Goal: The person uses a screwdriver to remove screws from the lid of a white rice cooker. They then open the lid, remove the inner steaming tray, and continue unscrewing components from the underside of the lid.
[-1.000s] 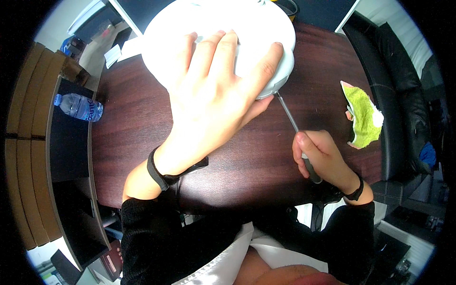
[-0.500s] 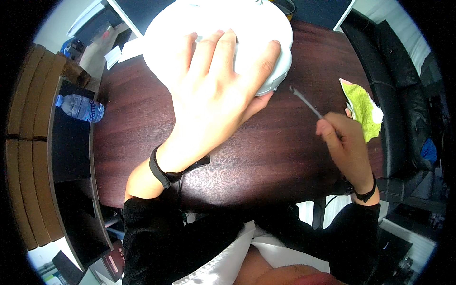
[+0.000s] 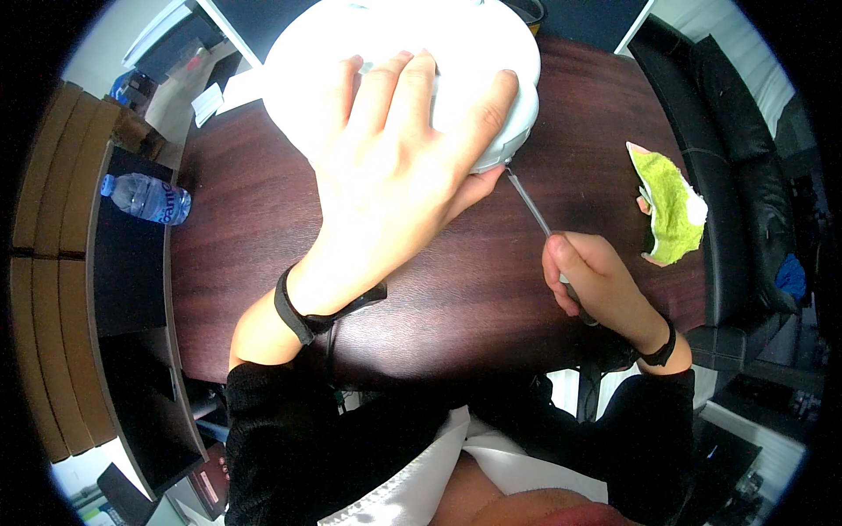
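Note:
A white, rounded appliance (image 3: 289, 79) stands at the far side of the dark wooden table, its top cut off by the picture's upper edge. My left hand (image 3: 395, 145) grips it, fingers spread over the top and thumb at the near right edge. Between the fingers and thumb of my right hand (image 3: 596, 276) is a slim tool with a grey shaft (image 3: 531, 203) and a thin tip. That tip meets or nearly meets the appliance's lower right edge, beside my left thumb. Its dark handle end pokes out below my palm.
A crumpled green and white cloth (image 3: 671, 210) lies at the table's (image 3: 263, 202) right edge. On a dark shelf at the left rests a water bottle (image 3: 151, 199), with cardboard boxes (image 3: 53, 193) beyond. A black sofa (image 3: 732, 175) borders the right side.
My right hand has moved left, away from beside the cloth, bringing the tool's tip to the appliance's edge. My left hand and the appliance have barely shifted.

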Tool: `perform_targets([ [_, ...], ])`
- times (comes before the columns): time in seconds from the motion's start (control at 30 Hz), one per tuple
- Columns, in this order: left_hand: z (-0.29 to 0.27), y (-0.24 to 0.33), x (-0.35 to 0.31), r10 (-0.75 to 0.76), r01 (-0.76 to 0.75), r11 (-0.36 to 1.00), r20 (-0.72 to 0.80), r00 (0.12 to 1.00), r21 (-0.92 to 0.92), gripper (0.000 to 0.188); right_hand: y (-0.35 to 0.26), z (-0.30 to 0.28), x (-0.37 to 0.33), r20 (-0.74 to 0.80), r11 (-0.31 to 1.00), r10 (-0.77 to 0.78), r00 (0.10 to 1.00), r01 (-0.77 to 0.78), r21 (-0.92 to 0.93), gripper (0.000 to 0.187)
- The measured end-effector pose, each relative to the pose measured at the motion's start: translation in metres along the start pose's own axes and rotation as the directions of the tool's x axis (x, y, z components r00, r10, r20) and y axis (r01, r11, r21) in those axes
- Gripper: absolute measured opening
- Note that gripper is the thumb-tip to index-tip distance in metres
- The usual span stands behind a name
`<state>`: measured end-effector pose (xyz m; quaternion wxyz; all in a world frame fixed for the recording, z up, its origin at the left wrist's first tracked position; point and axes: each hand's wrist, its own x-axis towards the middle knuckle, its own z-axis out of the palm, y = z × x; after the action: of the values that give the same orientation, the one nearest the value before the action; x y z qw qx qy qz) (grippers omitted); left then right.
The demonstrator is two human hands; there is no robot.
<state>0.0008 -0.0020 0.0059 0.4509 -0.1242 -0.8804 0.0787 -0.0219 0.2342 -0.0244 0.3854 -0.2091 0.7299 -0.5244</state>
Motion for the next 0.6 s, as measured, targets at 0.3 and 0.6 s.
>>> perform_targets([
  [0.3, 0.001, 0.002, 0.0, -0.004, 0.004, 1.0, -0.005, 1.0, 0.007, 0.063, 0.001, -0.001, 0.001, -0.06, 0.999, -0.035, 0.998, 0.034, -0.016, 0.039],
  [0.6, -0.002, 0.0, 0.0, 0.016, -0.017, 0.999, 0.017, 1.0, 0.033, 0.064, -0.038, -0.013, -0.007, -0.231, 0.179, -0.663, 0.712, -0.148, -0.973, 0.024],
])
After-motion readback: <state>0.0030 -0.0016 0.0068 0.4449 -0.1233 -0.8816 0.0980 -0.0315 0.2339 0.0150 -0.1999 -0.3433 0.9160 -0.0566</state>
